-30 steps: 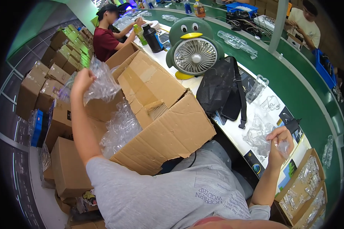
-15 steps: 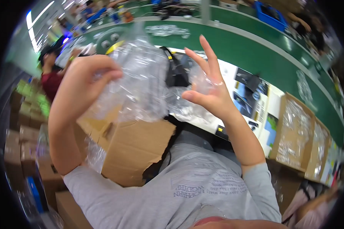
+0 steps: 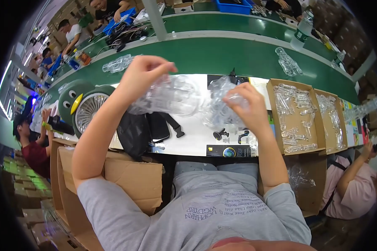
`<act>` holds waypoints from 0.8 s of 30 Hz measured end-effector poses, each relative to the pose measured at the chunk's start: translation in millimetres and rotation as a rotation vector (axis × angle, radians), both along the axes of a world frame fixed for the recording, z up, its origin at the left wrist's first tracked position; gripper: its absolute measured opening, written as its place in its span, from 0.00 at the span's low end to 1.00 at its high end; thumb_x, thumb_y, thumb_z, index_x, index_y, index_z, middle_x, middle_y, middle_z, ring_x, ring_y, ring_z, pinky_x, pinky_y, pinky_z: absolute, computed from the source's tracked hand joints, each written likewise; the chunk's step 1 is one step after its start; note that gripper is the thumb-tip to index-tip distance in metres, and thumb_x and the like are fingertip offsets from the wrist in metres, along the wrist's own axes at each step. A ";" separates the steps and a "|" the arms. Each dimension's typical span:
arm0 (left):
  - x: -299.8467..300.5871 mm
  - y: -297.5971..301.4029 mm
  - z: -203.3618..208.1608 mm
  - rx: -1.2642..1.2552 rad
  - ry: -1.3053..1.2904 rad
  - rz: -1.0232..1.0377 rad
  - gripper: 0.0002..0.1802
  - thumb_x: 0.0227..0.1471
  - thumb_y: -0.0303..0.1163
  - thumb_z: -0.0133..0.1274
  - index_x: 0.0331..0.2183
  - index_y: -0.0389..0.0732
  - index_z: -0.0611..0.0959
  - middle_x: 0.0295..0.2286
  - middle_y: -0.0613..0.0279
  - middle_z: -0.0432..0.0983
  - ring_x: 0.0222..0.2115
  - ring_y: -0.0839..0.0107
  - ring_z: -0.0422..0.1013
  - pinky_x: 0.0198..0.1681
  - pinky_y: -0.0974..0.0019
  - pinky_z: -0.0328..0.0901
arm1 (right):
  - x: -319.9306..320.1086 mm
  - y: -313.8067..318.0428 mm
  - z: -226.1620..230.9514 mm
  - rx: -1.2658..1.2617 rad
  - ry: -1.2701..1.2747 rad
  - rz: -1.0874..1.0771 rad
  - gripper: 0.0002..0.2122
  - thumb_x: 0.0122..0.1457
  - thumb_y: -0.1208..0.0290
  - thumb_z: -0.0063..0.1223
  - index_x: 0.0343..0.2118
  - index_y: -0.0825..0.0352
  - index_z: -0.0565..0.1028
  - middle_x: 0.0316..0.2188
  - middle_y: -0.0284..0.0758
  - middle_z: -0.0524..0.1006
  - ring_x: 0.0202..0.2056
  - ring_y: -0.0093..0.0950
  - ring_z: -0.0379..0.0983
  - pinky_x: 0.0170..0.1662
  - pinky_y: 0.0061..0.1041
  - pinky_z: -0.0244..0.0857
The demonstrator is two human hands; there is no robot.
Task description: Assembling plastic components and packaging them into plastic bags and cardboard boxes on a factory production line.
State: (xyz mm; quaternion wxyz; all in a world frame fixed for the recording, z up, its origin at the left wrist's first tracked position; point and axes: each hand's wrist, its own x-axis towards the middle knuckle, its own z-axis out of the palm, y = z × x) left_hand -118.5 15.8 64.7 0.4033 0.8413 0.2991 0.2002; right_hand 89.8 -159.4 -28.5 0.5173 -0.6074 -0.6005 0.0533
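Note:
My left hand (image 3: 145, 75) is raised over the bench with bent fingers drawn together at a blurred bundle of clear plastic (image 3: 171, 98). Its fingertips seem to pinch the bundle's upper edge, though blur hides the exact contact. My right hand (image 3: 250, 108) curls its fingers and thumb around a second crumpled piece of clear plastic (image 3: 222, 102). The two pieces hang side by side above a white printed sheet (image 3: 190, 144). Below my left forearm lies a black pouch (image 3: 134, 136) with a strap and buckle (image 3: 175, 124).
A green bird-faced fan (image 3: 77, 104) stands at the left. Cardboard trays (image 3: 303, 148) with clear plastic parts lie right. An open cardboard box (image 3: 134, 180) is at my lower left. Clear plastic pieces (image 3: 287, 62) and a water bottle (image 3: 302, 31) are farther back. Other people sit nearby.
My right hand has gone from spread fingers to curled around clear plastic. The clear plastic at my left hand is lower and farther from the box. The view has shifted, showing more bench.

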 end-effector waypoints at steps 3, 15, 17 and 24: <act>-20.8 19.2 -15.4 -0.100 -0.116 0.078 0.13 0.50 0.36 0.50 0.27 0.35 0.81 0.22 0.70 0.73 0.22 0.83 0.64 0.26 0.78 0.58 | -8.6 13.5 -16.1 -0.072 -0.129 -0.072 0.10 0.38 0.77 0.59 0.27 0.62 0.77 0.27 0.33 0.72 0.29 0.31 0.71 0.31 0.24 0.65; -28.8 19.4 -30.3 -0.492 -0.534 0.281 0.12 0.51 0.37 0.50 0.30 0.37 0.80 0.20 0.70 0.71 0.19 0.84 0.65 0.22 0.80 0.58 | -21.6 28.0 -1.0 -0.178 -0.352 0.025 0.08 0.40 0.77 0.58 0.27 0.63 0.76 0.28 0.32 0.75 0.29 0.33 0.73 0.31 0.25 0.67; -27.1 14.2 -29.8 -0.498 -0.507 0.307 0.12 0.51 0.37 0.50 0.30 0.37 0.80 0.20 0.70 0.71 0.19 0.84 0.65 0.21 0.80 0.58 | -22.3 25.2 2.4 -0.166 -0.297 0.003 0.08 0.40 0.76 0.58 0.27 0.63 0.76 0.28 0.32 0.75 0.29 0.33 0.73 0.32 0.25 0.67; -28.1 13.8 -33.7 -0.508 -0.497 0.288 0.13 0.51 0.37 0.49 0.30 0.37 0.80 0.20 0.70 0.70 0.19 0.83 0.65 0.20 0.79 0.58 | -12.6 19.9 11.9 -0.063 -0.174 -0.007 0.08 0.40 0.74 0.58 0.27 0.63 0.77 0.31 0.32 0.77 0.32 0.33 0.73 0.34 0.25 0.66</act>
